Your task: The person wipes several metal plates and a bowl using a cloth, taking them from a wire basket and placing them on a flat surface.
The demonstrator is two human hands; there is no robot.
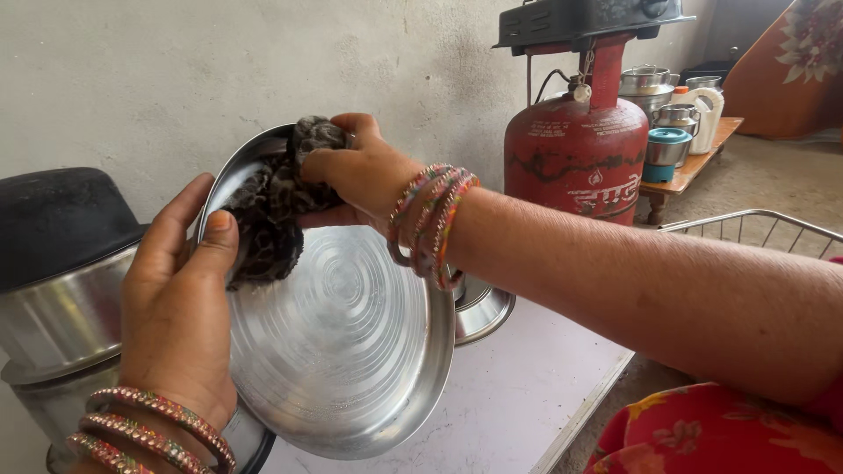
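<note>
The left hand [176, 307] grips the steel plate [351, 351] at its left rim, fingers curled over the edge. The right hand [351, 171], fingers pinched on a soft cloth [268, 219], presses it at frame centre. The plate is judged rigid, light and slippery.

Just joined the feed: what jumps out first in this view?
A big shiny steel plate fills the centre, tilted up and gripped at its left rim by the left hand. The right hand presses a dark patterned cloth against the plate's upper part. Behind, to the right, a red gas cylinder stands on the floor by the wall.
</note>
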